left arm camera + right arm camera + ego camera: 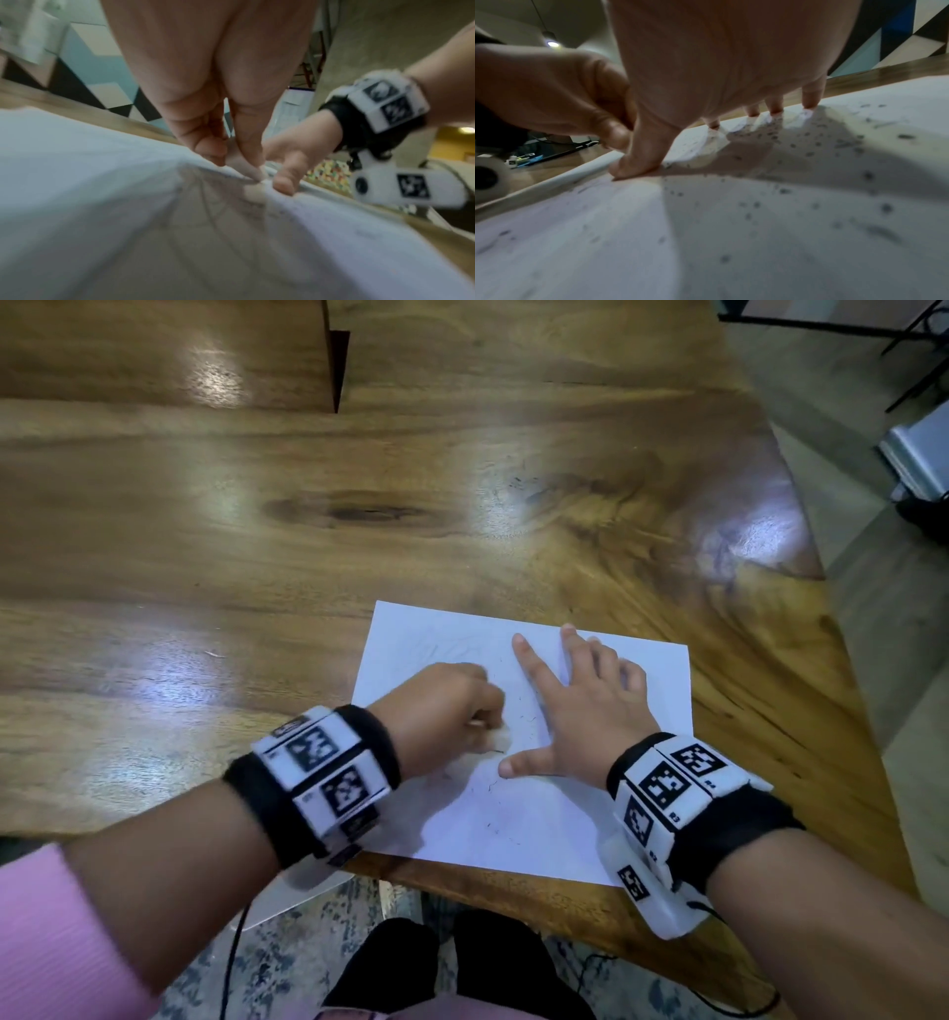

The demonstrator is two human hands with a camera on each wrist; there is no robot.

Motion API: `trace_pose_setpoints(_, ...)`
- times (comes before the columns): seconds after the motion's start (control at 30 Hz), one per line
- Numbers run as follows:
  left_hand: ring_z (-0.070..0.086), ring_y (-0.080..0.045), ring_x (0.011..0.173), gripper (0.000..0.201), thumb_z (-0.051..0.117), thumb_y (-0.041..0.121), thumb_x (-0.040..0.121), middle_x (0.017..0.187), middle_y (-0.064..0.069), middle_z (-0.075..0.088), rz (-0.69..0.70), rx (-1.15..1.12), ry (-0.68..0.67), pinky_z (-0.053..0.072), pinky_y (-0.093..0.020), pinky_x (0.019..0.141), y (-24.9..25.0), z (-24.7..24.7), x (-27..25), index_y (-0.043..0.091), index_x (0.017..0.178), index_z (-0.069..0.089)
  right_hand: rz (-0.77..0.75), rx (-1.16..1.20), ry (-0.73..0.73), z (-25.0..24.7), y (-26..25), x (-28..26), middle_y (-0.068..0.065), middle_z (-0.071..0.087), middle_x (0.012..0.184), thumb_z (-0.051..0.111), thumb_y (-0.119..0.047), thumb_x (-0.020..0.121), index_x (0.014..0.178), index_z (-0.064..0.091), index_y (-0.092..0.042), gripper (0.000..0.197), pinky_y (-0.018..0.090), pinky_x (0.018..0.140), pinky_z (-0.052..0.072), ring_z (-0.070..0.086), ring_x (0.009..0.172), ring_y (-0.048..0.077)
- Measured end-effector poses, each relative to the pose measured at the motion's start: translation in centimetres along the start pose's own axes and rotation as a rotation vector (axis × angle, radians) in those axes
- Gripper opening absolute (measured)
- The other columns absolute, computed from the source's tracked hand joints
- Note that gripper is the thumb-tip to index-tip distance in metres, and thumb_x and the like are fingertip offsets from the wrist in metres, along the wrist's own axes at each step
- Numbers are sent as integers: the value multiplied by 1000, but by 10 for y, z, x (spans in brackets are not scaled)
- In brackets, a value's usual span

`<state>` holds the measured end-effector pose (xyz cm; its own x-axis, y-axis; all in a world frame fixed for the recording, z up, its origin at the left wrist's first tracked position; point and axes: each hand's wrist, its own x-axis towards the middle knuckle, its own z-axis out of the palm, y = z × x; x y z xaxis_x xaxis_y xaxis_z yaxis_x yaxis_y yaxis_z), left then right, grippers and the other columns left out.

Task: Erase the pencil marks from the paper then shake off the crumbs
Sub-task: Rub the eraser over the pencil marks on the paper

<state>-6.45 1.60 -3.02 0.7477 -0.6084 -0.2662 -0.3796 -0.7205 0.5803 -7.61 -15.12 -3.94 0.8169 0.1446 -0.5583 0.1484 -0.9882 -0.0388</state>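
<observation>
A white sheet of paper [518, 814] lies near the front edge of the wooden table [257, 546]. Faint pencil lines [213, 219] and dark eraser crumbs [808, 154] cover it. My left hand [447, 711] is curled round a small pale eraser [143, 738] and presses it on the paper's left part; the eraser's tip [253, 192] shows under the pinched fingers. My right hand [580, 706] lies flat, fingers spread, pressing the sheet down beside the left hand; its fingertips [809, 101] and thumb touch the paper.
The table's front edge [513, 891] runs just below the paper, its right edge [847, 660] close by. A raised wooden block [169, 351] stands at the back left. Below are a patterned rug [308, 942] and a cable.
</observation>
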Motion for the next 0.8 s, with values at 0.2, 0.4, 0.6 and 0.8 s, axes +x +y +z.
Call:
trace_pose_setpoints(0.2, 45, -7, 62, 12, 59, 14, 82, 71, 5, 46, 106, -19, -134, 34, -14, 56, -12, 13, -37, 13, 71, 61, -8, 0, 3, 0, 1, -1, 9, -22, 155, 57, -83, 60, 144, -22, -42, 122, 48, 113, 1, -12, 144, 31)
trace_pose_setpoints(0.4, 43, -10, 62, 15, 70, 23, 76, 64, 10, 42, -27, -13, -31, 29, -20, 56, -15, -5, -17, 20, 65, 59, -5, -7, -5, 0, 1, 0, 11, -24, 155, 56, -83, 61, 143, -24, -41, 122, 49, 113, 0, -14, 144, 32)
trace_pose_setpoints(0.6, 43, -19, 73, 10, 62, 11, 80, 71, 3, 42, -50, 13, 62, 28, -22, 62, 4, -11, 35, 15, 72, 57, -6, 8, 8, 1, 0, 0, 10, -22, 155, 57, -82, 60, 144, -20, -42, 122, 49, 112, 0, -12, 144, 32)
trace_pose_setpoints(0.8, 50, -12, 69, 6, 64, 9, 77, 66, 13, 46, 37, 25, -258, 29, -13, 57, -20, -1, -30, 14, 74, 65, -2, 4, 2, 1, 1, 0, 10, -23, 155, 57, -83, 59, 144, -23, -41, 123, 49, 113, 0, -13, 144, 31)
